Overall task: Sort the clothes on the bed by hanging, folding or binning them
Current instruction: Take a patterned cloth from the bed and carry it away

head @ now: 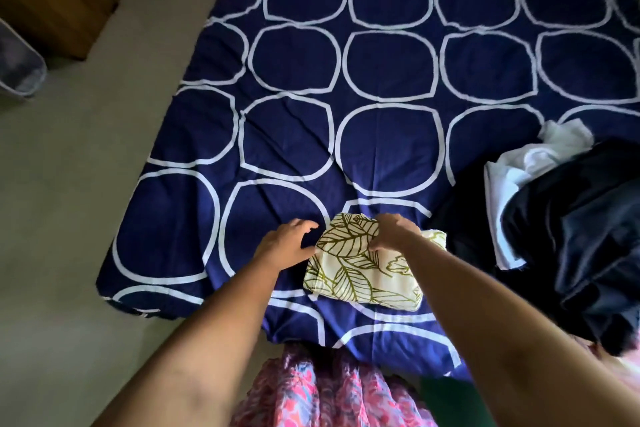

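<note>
1. I am folding a cream cloth with green leaves printed on it (360,274). It is lying near my edge of the bed, on the dark blue bed cover with big white rings (381,80).
2. My right hand (394,232) is pinching the top fold of the cloth, with its fingers bent round it.
3. My left hand (287,243) is sitting just beside the left edge of the cloth. Its fingers are loosely bent, and they are holding nothing that I can see.
4. To do this well, I think I should be laying the fold down flat and lining its edges up with the part under it. My left hand could be pressing the side down so nothing is slipping. After that, I should be smoothing out the bumps.
5. The cloth is looking soft and floppy. I am guessing it will be popping open if I am letting go too fast.
6. On my right, a heap of dark navy and black clothes (571,236) is lying near the cloth. A crumpled white garment (526,163) is poking out of the heap. The heap could be getting in the way if the cloth is sliding that way.
7. Well apart on my left, a grey bin (17,62) is standing on the pale floor (69,184), next to a brown wooden cupboard (52,0).
</note>
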Available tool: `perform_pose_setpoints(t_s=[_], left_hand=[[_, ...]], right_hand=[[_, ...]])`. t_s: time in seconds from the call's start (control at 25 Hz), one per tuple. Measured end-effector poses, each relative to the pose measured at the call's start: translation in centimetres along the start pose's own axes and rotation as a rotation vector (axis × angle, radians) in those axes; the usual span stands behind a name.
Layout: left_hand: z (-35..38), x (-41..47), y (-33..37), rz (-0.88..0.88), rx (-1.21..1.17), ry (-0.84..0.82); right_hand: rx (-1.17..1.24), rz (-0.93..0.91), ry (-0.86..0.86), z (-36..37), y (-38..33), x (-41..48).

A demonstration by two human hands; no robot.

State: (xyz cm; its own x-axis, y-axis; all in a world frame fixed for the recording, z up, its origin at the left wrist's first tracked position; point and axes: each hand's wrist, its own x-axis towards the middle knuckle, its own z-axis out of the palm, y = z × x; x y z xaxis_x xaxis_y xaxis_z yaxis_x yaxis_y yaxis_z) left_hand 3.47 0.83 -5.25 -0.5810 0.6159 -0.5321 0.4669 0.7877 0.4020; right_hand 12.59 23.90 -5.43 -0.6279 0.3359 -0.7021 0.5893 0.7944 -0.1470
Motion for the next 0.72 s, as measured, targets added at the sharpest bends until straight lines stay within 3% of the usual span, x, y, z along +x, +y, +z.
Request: perform_pose_setpoints(t_s=[0.12, 0.4, 0.72], left_hand=[[-3.4, -0.3, 1.6, 0.048, -0.089, -0.086], [-13.3, -4.3, 8.0, 0.141, -0.068, 0.137], [-19.5, -12.1, 9.3, 0.152, 0.013, 0.267]], right_hand=[[-0.060, -0.043, 0.104, -3.6, 0.1, -2.4], [-0.264, -0.121, 0.445, -14.0, 0.1, -11.8], [-0.360, -0.263, 0.588, -19.2, -2.5, -18.7]])
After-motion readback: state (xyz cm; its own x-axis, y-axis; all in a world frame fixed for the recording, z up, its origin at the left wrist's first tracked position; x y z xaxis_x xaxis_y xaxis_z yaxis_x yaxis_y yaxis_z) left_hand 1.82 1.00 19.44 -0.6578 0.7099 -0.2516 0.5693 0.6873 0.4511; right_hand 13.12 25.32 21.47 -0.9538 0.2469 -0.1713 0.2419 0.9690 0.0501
